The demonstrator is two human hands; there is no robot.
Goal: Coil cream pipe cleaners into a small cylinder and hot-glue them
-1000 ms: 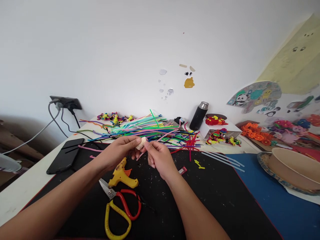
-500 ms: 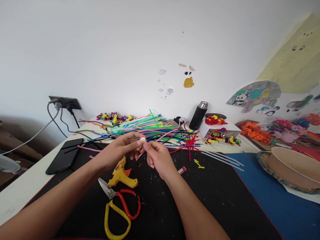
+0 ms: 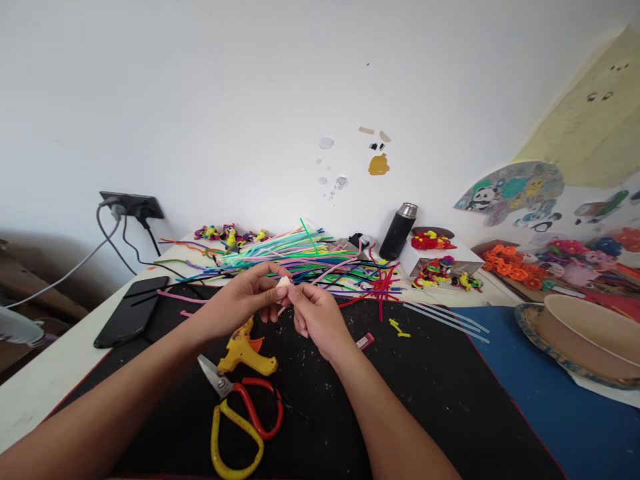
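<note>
Between my fingertips is a small cream-coloured fuzzy piece, mostly hidden by the fingers. My left hand pinches it from the left, thumb and forefinger pressed together. From the other side my right hand grips it, its fingers curled under. A bit of pink pipe cleaner shows just below the left fingers. Under my hands on the black mat lie a yellow glue gun and scissors with one red and one yellow handle. Behind the hands spreads a heap of coloured pipe cleaners.
A black phone lies at the left. At the back stand a black flask and a white box bearing fuzzy figures. Glue sticks and yellow scraps lie right, before a large bowl. Cables run from a wall socket.
Both hands keep their pinch on the cream-coloured piece, with only a slight shift of the fingers. The whole view has drifted a little.
</note>
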